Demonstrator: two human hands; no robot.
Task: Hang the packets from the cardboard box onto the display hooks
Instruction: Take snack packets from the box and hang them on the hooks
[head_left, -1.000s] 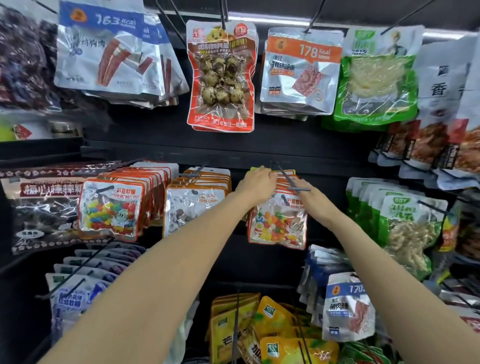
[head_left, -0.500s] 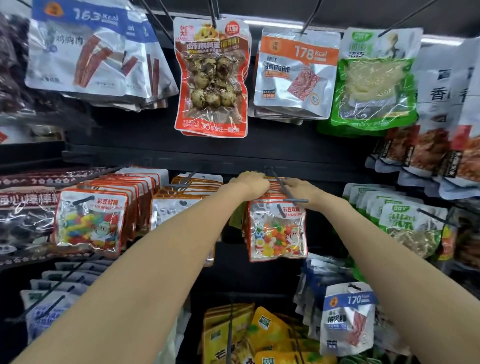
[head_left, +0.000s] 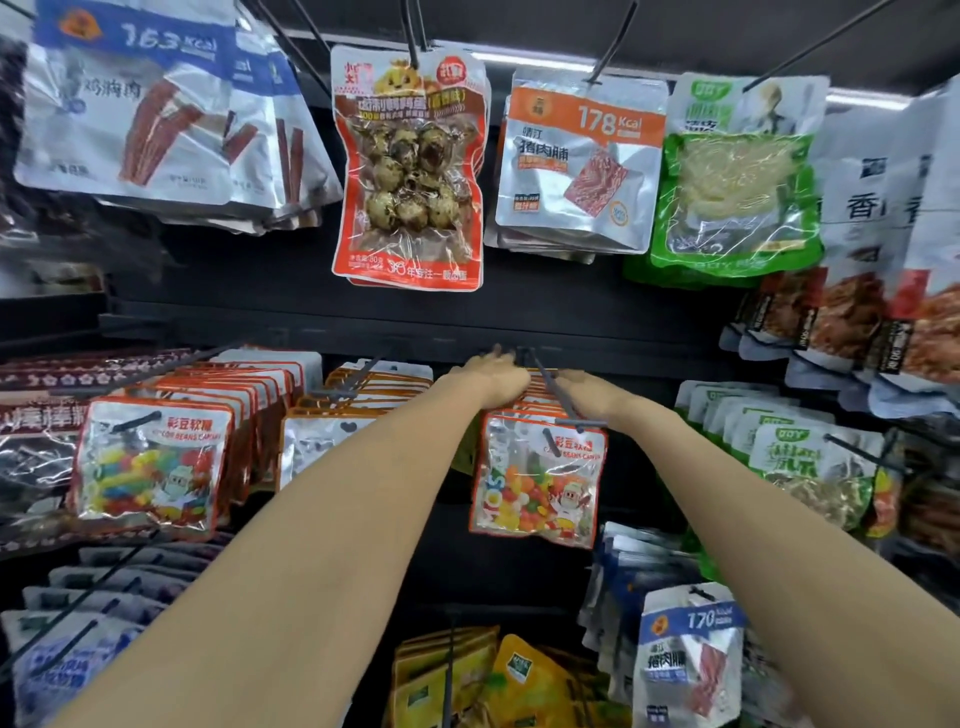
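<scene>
A row of orange-edged jelly bean packets (head_left: 535, 478) hangs on a black display hook (head_left: 553, 400) at mid-shelf. Both my arms reach deep along that hook. My left hand (head_left: 493, 376) grips the top edges of the packets behind the front one, fingers curled over them. On the hook's right side, my right hand (head_left: 584, 389) holds the same packet tops, its fingertips hidden behind the hook and packets. The front packet hangs free near the hook's tip. The cardboard box is out of view.
More jelly bean packets (head_left: 150, 467) fill the hook at left, and silver ones (head_left: 322, 441) hang between. Quail egg packets (head_left: 410, 171), pork jerky packets (head_left: 576, 166) and green packets (head_left: 737, 176) hang above. Green snack packets (head_left: 810, 467) crowd the right, yellow packets (head_left: 467, 675) lie below.
Both hands have slid further back along the hook with the packet tops. The front packet stays near the tip. The view has moved closer and slightly left.
</scene>
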